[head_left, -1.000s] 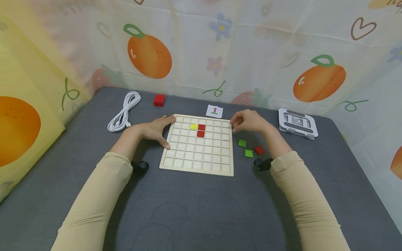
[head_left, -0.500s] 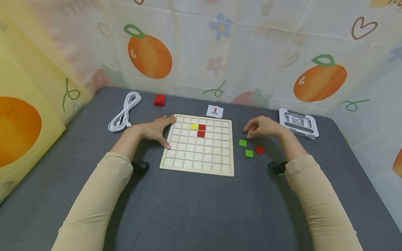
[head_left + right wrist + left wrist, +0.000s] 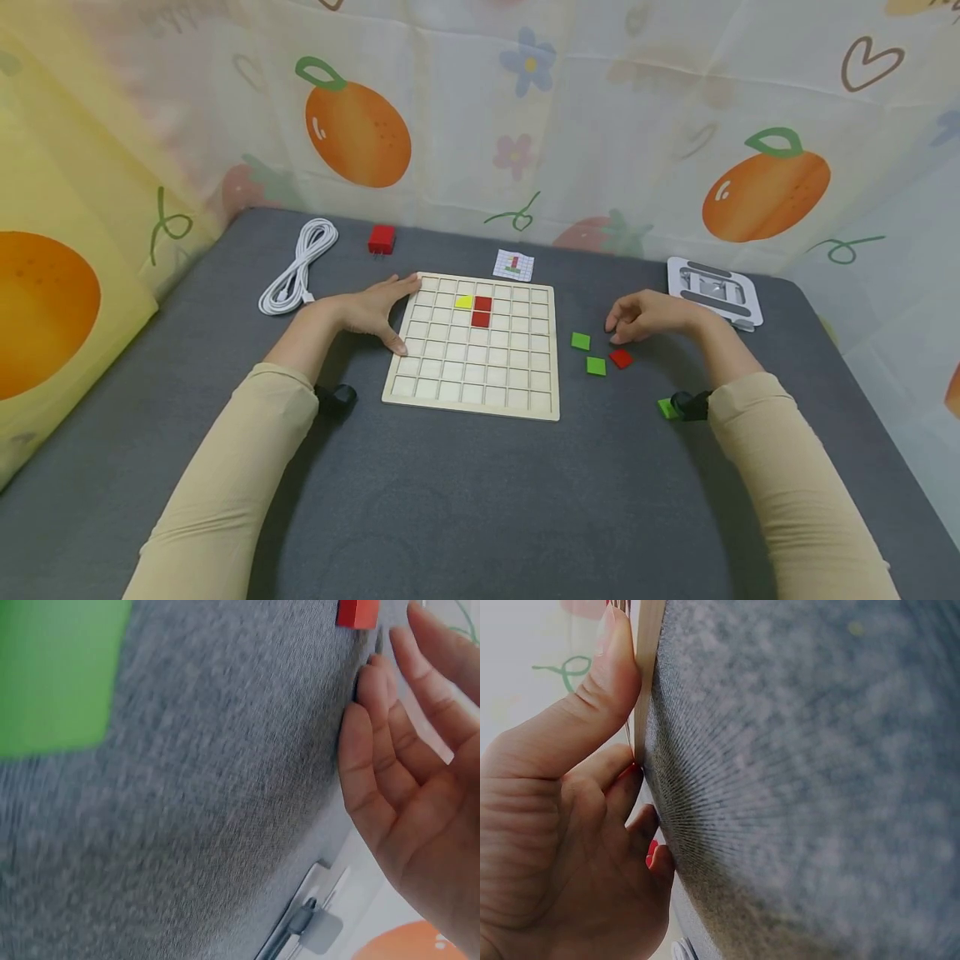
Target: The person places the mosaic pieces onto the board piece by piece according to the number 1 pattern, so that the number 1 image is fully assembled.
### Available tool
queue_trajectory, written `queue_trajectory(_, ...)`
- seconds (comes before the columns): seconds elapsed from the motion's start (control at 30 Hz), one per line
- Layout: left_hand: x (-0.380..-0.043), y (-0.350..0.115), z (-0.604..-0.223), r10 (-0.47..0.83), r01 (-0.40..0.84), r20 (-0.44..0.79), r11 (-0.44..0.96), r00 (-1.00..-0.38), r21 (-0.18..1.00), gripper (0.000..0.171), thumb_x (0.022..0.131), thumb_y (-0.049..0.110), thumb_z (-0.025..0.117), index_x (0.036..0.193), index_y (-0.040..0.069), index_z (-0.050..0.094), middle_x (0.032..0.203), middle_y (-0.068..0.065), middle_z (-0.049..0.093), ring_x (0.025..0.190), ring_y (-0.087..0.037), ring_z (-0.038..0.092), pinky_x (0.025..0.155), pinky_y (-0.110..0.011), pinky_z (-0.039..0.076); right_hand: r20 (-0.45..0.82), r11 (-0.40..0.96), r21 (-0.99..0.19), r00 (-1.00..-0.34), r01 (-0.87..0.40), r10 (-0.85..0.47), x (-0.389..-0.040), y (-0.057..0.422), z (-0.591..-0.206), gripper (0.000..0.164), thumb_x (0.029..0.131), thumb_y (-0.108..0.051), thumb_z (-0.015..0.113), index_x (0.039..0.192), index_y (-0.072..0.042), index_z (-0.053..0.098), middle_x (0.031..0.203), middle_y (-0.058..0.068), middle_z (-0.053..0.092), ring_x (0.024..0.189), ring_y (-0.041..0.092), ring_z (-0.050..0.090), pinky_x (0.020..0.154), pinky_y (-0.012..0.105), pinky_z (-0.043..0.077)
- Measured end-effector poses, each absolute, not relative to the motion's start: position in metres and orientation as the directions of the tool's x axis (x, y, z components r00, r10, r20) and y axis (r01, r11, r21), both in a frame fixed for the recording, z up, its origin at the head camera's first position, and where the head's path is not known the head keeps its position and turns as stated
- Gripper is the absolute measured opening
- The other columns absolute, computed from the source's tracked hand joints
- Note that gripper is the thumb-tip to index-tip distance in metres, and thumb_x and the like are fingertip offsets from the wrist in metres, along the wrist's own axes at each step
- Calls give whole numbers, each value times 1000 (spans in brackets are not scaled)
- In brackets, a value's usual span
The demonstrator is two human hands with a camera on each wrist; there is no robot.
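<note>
Firstly, left hand [image 3: 371, 310]: thumb and fingers spread well apart, laid against the left edge of the board [image 3: 450, 375]. Right hand [image 3: 652, 317]: fingers loosely bent and clamped on nothing, poised just beyond the red tile [image 3: 621, 358].

Board: wooden, gridded, laid flat on the worktop [image 3: 450, 517] between the hands. Within its grid are set one yellow tile [image 3: 464, 302] and two red pieces; the upper red piece [image 3: 482, 303] is placed directly right of the yellow, the lower red piece [image 3: 480, 319] directly below the upper.

To the right of the board are laid two green tiles: a farther green tile [image 3: 581, 341] and a nearer green tile [image 3: 596, 366], the loose red one set near both. A third green tile [image 3: 666, 408] is partly hidden by the right wrist camera [image 3: 691, 406].

Beyond the board's far edge is placed a printed card [image 3: 513, 265]. Farther left are set a red plug [image 3: 381, 239] and a coiled white cable [image 3: 300, 262]; at far right, a white stand [image 3: 714, 293], folded. Behind everything is hung a fruit-patterned cloth [image 3: 450, 50].
</note>
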State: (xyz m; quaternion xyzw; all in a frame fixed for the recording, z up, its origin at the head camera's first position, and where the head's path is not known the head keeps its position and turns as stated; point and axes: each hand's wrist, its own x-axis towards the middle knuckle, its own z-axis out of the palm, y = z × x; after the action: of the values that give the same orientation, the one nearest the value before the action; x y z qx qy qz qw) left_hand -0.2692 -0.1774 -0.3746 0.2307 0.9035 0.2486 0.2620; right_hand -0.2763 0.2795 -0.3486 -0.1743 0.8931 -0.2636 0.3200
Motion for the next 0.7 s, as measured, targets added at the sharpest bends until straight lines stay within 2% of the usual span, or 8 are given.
queue_trajectory(0.13,-269,-177,-375,547,286,-360,771,-756,569,120,73,30,87,160,6,7,169,-11,-4,155,-40,-10,123,-64,2,-497,767,-628,-692,-129,-524,-276,286,-350,33,86,-14,73,114,-1,62,90,1,59,82,11,53,77,25,47)
queue_trajectory(0.3,-269,-178,-375,546,283,-362,770,-756,571,120,73,30,87,160,6,7,169,-11,-4,155,-40,-10,123,-64,2,-511,734,-670,-650,-109,-563,-272,292,-351,36,83,-12,74,115,-1,62,102,6,58,96,16,50,82,23,47)
queue_trajectory(0.47,-269,-178,-374,546,279,-361,768,-756,577,121,73,29,87,160,7,7,169,-11,-4,155,-40,-11,122,-65,2,-514,738,-665,-647,-113,-563,-268,297,-352,38,82,-13,75,116,-3,63,118,11,58,108,21,47,88,25,47)
queue_trajectory(0.7,-269,-178,-376,541,275,-363,771,-758,575,121,73,31,87,160,7,7,170,-10,-4,156,-39,-11,123,-64,2,-491,736,-666,-668,-126,-559,-265,303,-357,41,81,-14,77,118,-6,63,126,12,56,114,23,47,92,25,46)
